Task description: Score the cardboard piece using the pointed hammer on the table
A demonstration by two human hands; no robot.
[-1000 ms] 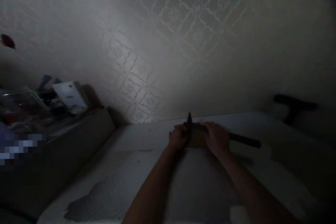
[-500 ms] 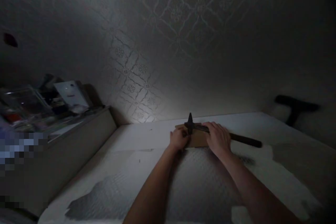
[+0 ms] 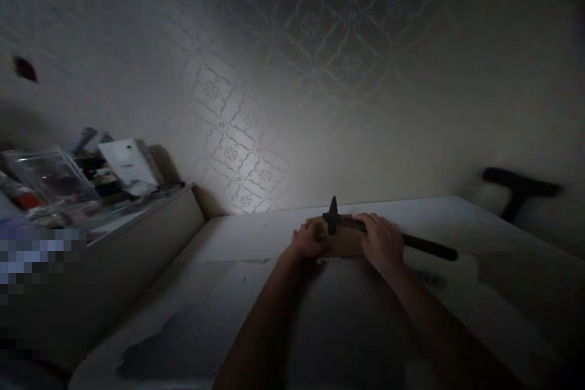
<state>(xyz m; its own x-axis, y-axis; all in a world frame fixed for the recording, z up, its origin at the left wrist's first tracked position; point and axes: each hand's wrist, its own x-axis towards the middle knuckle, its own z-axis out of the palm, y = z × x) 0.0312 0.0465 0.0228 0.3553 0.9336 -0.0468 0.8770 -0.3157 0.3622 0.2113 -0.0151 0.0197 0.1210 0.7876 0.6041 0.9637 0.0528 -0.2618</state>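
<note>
My right hand (image 3: 382, 245) is closed around the handle of a hammer (image 3: 429, 247), which lies nearly level and points left. Its dark head, with one pointed end up, is over a flat brown board (image 3: 347, 245). At the board's left end my left hand (image 3: 311, 241) has its fingers curled against the edge, close to the hammer head. Dim light hides whether anything small is between those fingers. Under the board is a white tabletop (image 3: 256, 234) with a worn, peeled covering.
On the left, a raised shelf (image 3: 137, 256) bears a clear plastic box (image 3: 55, 177), a white box (image 3: 125, 161) and other clutter. A patterned wall (image 3: 365, 103) rises behind the table. A black T-shaped object (image 3: 521, 186) stands at the right edge.
My left hand has shifted slightly left, away from the hammer head, and its wrist has turned. The hammer and my right hand have hardly moved. The wall looks brighter, the near table darker.
</note>
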